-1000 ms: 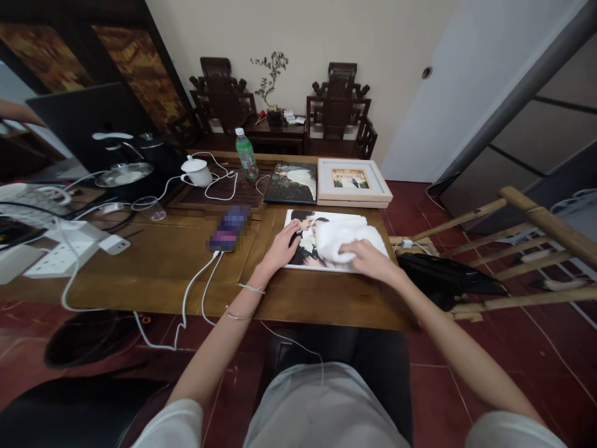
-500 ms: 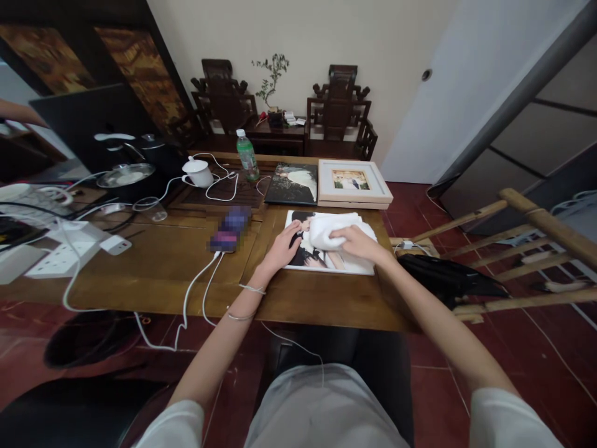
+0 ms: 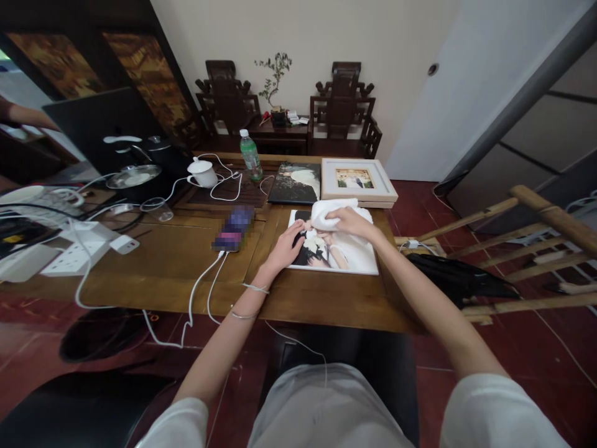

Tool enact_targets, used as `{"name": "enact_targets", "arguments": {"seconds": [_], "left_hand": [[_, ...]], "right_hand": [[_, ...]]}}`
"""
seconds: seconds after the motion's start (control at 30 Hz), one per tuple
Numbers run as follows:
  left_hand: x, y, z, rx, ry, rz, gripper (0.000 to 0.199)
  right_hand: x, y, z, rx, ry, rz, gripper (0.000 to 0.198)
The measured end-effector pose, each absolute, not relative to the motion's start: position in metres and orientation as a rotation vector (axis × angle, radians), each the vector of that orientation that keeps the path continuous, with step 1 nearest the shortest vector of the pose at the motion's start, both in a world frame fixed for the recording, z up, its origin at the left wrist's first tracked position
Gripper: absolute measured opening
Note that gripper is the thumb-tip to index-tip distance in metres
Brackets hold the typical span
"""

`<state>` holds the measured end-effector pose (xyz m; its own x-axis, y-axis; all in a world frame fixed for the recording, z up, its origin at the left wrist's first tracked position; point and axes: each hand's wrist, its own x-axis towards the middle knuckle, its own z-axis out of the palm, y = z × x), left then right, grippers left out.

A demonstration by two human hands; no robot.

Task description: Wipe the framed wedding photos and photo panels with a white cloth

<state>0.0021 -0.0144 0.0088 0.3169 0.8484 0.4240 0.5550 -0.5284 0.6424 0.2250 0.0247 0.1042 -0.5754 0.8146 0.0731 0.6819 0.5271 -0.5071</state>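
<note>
A photo panel (image 3: 342, 258) with white edges lies flat on the wooden table (image 3: 308, 302) in front of me. My left hand (image 3: 288, 244) rests on its left part, fingers stretched out flat. White cloth (image 3: 326, 214) is bunched under my right hand (image 3: 349, 221), whose fingers are closed on it at the panel's far edge. The cloth covers the upper middle of the picture. Just behind lie a dark photo panel (image 3: 295, 184) and a pale framed photo (image 3: 354, 163), which sits on another frame.
Left of the panel lies a phone (image 3: 233, 230) with a charging cable. Farther left are a power strip (image 3: 77, 252), a plastic cup (image 3: 158, 210), a lidded white mug (image 3: 203, 173) and a laptop (image 3: 97, 124). A green bottle (image 3: 250, 155) stands at the back. A bamboo rack (image 3: 550, 211) is at right.
My right hand has moved the white cloth away from me and slightly left, uncovering more of the panel's lower middle. My left hand stays on the panel. The view has shifted slightly.
</note>
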Motion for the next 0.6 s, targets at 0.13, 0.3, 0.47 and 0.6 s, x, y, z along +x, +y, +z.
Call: {"name": "enact_targets", "arguments": {"seconds": [0.13, 0.3, 0.47, 0.6], "left_hand": [[0.002, -0.015, 0.009, 2.205, 1.266, 1.051, 0.041], [0.002, -0.015, 0.01, 2.195, 1.305, 1.013, 0.046], [0.001, -0.013, 0.007, 2.205, 1.332, 0.944, 0.05], [0.0, -0.009, 0.002, 2.211, 1.296, 0.982, 0.048]], "right_hand": [[0.227, -0.046, 0.093, -1.124, -2.524, 0.673, 0.054], [0.226, -0.112, 0.091, -1.045, -2.614, 0.611, 0.058], [0.221, -0.113, 0.1, -1.097, -2.656, 0.681, 0.058], [0.216, -0.066, 0.102, -1.167, -2.56, 0.723, 0.055]]}}
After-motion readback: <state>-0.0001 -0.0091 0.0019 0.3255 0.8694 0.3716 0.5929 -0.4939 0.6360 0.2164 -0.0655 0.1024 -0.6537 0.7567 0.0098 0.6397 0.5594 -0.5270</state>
